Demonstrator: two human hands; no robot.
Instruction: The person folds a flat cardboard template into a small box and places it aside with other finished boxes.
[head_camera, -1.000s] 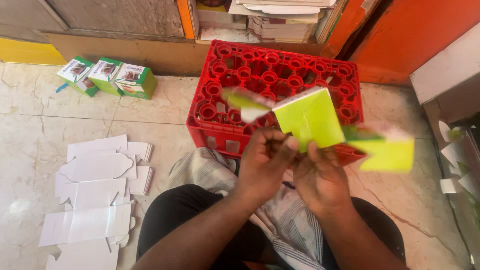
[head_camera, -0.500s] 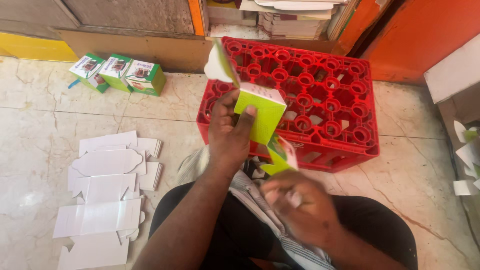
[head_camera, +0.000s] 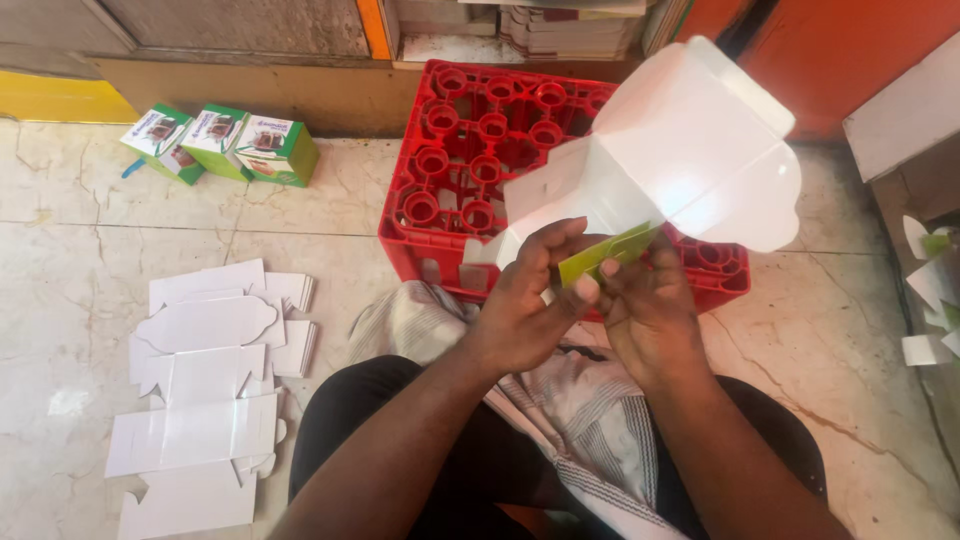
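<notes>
A flat, unfolded carton blank (head_camera: 680, 150), white on the side turned to the camera and lime green on the edge seen between the fingers, is held up over a red plastic bottle crate (head_camera: 470, 130). The blank is gripped at its lower end by both hands. The left hand (head_camera: 525, 310) is closed on it from the left, thumb and fingertips pinched on the green strip, the remaining fingers curled beneath. The right hand (head_camera: 650, 310) is closed against the same strip from the right, its fingers folded inward; how much of the card is taken between them cannot be told, since the knuckles cover the contact. The panels and rounded flaps of the blank are spread upward and to the right, above the crate's cells.

A striped grey cloth (head_camera: 590, 420) is draped across the person's lap, below the hands. On the marble floor (head_camera: 60, 250) to the left, a stack of white flat blanks (head_camera: 205, 390) is laid out. Further back, near the wall, three assembled green and white boxes (head_camera: 220, 145) are stood in a row. More white card pieces (head_camera: 930, 290) are seen at the right edge.
</notes>
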